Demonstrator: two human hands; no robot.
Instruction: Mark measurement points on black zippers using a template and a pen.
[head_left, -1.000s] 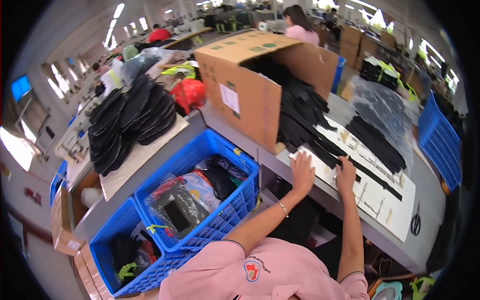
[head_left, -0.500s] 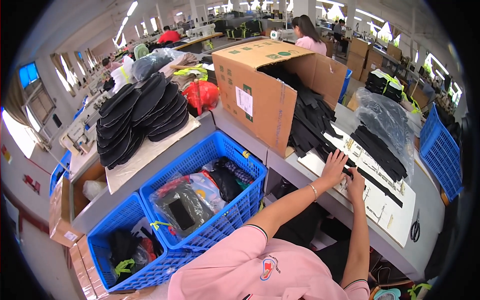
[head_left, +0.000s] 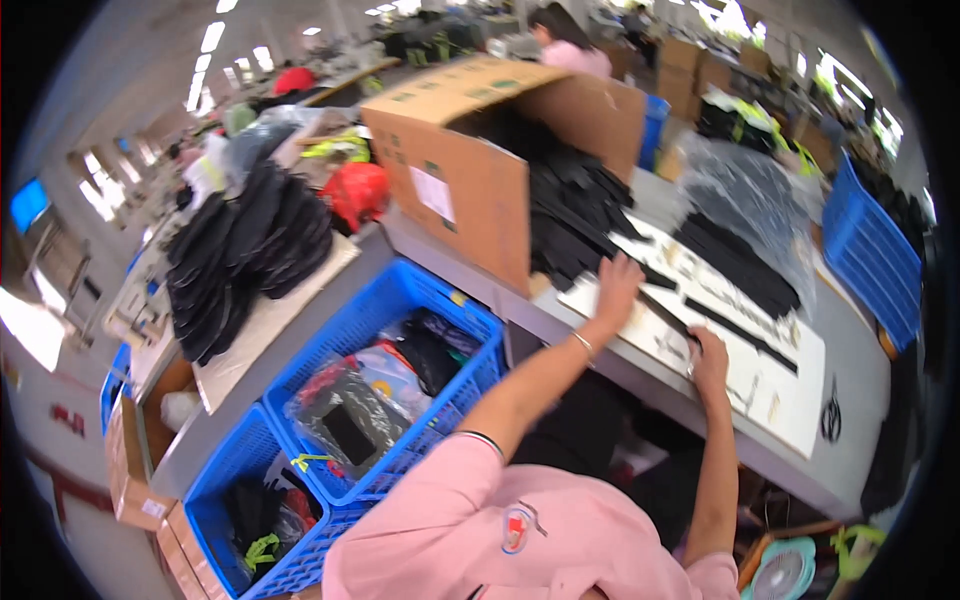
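Note:
On the white board, a narrow black fabric strip runs slantwise between my two hands. My right hand is closed, its fingers bent around the strip's nearer end. Farther left, my left hand has its fingers stretched out, palm down, over the strip's other end. Just past those fingers, black strips spill out of a cardboard box lying on its side. Another black strip lies straight along the board beyond my right hand. A bundle of black strips rests at the board's far side.
Black scissors lie right of the board. Clear plastic wrap and a tilted blue crate are farther right. Stacked black pieces sit at left, above two blue baskets. A person in pink is behind the box.
My hands have moved apart: the left has drawn back toward the box, the right stays near the board's front edge. The strip between them shows more length. The whole view has shifted.

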